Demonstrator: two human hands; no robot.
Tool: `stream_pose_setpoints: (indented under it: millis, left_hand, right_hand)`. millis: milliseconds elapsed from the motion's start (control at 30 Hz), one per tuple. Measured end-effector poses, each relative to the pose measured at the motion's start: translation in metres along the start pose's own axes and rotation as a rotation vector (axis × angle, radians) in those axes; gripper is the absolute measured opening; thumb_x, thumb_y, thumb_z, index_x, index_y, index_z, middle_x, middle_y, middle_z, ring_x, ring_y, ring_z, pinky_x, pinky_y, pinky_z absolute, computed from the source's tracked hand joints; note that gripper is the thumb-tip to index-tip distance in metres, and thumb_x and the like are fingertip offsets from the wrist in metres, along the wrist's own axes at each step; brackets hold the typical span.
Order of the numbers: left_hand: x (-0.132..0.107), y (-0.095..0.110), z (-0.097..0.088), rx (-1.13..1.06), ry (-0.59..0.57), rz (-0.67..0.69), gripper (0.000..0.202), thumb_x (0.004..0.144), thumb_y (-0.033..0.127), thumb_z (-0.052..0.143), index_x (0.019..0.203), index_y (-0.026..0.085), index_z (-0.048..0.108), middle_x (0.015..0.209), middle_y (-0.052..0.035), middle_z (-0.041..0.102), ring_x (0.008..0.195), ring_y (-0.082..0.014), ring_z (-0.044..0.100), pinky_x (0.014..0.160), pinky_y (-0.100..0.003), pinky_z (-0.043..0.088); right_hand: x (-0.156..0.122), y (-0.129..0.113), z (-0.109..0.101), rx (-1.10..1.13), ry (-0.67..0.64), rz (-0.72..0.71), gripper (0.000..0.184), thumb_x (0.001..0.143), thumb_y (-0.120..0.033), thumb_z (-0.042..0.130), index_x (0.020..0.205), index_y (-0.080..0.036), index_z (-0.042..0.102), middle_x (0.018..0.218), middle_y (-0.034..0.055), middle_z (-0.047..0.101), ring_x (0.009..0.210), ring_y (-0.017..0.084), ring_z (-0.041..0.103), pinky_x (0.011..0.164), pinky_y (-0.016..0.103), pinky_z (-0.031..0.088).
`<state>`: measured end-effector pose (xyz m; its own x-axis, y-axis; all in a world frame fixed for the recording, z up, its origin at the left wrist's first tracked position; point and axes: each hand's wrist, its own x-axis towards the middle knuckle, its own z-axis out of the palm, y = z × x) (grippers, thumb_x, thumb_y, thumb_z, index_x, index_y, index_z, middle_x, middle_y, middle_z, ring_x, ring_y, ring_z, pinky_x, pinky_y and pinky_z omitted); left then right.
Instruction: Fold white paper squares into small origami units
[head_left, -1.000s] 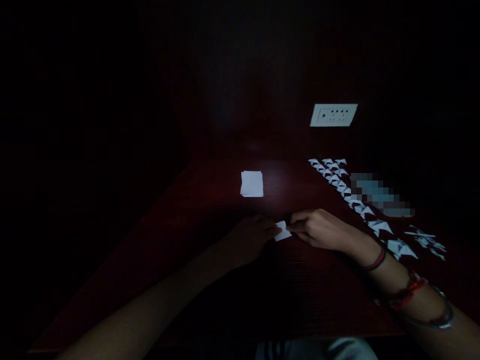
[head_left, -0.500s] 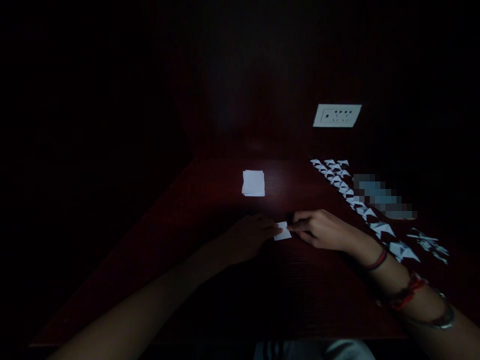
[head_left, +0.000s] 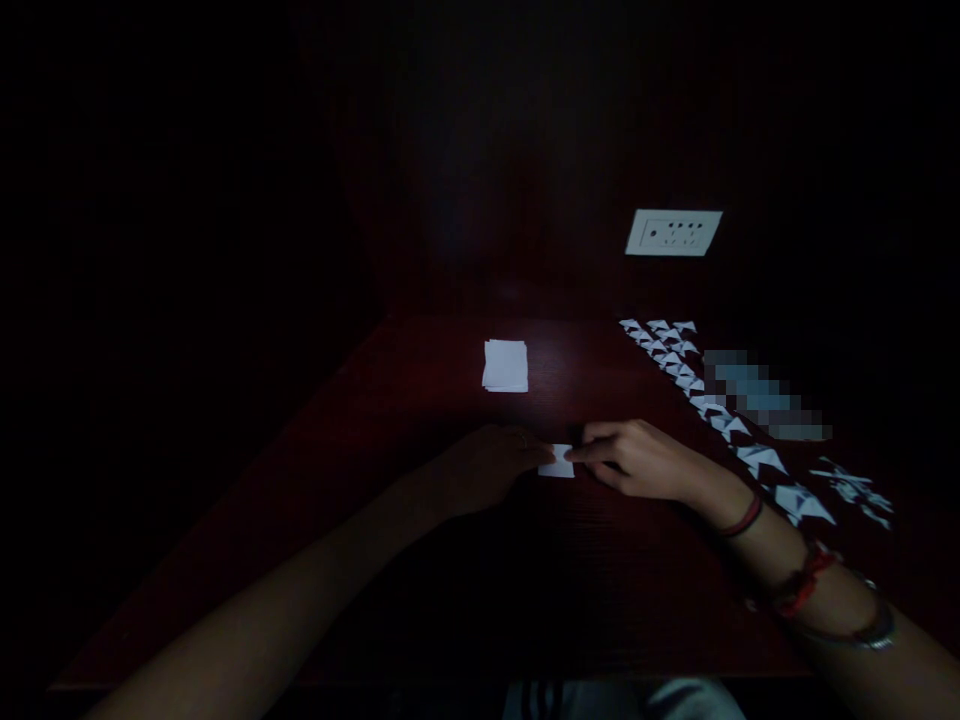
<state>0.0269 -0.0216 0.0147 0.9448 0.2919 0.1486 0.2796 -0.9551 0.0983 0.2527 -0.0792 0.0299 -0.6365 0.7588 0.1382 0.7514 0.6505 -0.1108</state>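
A small white square of paper (head_left: 556, 468) lies on the dark red table between my hands, apparently folded small. My left hand (head_left: 487, 468) reaches in from the left, with its thumb tip on the paper's left part and its fingers drawn together; shadow hides most of them. From the other side, my right hand (head_left: 637, 460) presses its index fingertip on the paper's right edge, the other fingers curled. Beyond them lies a stack of white paper squares (head_left: 506, 366). Folded white paper pieces (head_left: 726, 425) run in rows along the right side.
A blurred-out, oblong object (head_left: 765, 395) lies right of the folded pieces. Nearer me is a small heap of white paper strips (head_left: 853, 490). A white wall socket (head_left: 675, 232) is set in the dark back panel. The table's front edge (head_left: 420, 684) runs before my lap.
The small paper has shifted slightly left and turned straighter between my fingers. My left hand has drawn a little left; my right fingertip stays on the paper.
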Motion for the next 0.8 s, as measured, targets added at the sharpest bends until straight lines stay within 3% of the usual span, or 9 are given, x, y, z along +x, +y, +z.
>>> stream_pose_setpoints:
  millis: [233, 433, 800]
  left_hand:
    - [-0.001, 0.0014, -0.0045, 0.02, -0.01, -0.031, 0.041, 0.08, 0.006, 0.039, 0.118, 0.02, 0.044, 0.119, -0.0031, 0.049, 0.108, -0.0159, 0.045, 0.09, -0.031, 0.034]
    - [-0.0003, 0.0006, -0.0026, 0.014, -0.022, 0.048, 0.045, 0.078, 0.005, 0.042, 0.12, 0.022, 0.042, 0.122, 0.0007, 0.046, 0.112, -0.0161, 0.039, 0.095, -0.031, 0.029]
    - [-0.0024, 0.0017, -0.0003, -0.022, -0.007, 0.005, 0.044, 0.078, 0.005, 0.041, 0.119, 0.021, 0.044, 0.122, 0.0, 0.047, 0.112, -0.0148, 0.04, 0.095, -0.03, 0.03]
  right_hand:
    - [-0.001, 0.0007, 0.0006, -0.002, -0.007, -0.002, 0.032, 0.078, -0.013, 0.042, 0.103, -0.023, 0.06, 0.081, 0.0026, 0.057, 0.068, 0.011, 0.053, 0.061, 0.023, 0.038]
    - [0.0, -0.001, -0.0001, 0.006, -0.03, 0.002, 0.031, 0.079, -0.014, 0.042, 0.102, -0.023, 0.06, 0.084, 0.0025, 0.056, 0.071, 0.012, 0.054, 0.065, 0.023, 0.039]
    - [-0.0016, 0.0026, -0.0012, 0.024, -0.025, 0.016, 0.032, 0.079, -0.014, 0.043, 0.105, -0.024, 0.059, 0.078, 0.0019, 0.056, 0.066, 0.011, 0.053, 0.061, 0.022, 0.039]
